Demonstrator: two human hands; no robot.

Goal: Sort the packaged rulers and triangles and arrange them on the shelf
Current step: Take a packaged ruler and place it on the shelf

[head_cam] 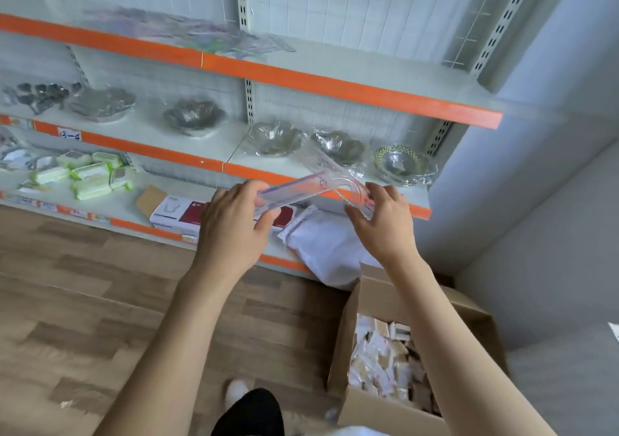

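Observation:
I hold a clear packaged ruler-and-triangle set (311,184) in front of the shelf unit. My left hand (234,221) grips its left end, fingers curled round the ruler. My right hand (385,217) pinches the right end, where a protractor arc and a triangle show through the plastic. On the top shelf (335,87), with its orange edge, lies a blurred pile of similar clear packages (187,33).
The middle shelf holds wrapped metal bowls (274,137). The lower shelf carries green-white packets (90,174), a red-white box (181,214) and a white bag (321,244). An open cardboard box (385,355) of small packets stands on the wooden floor at right, beside a grey wall.

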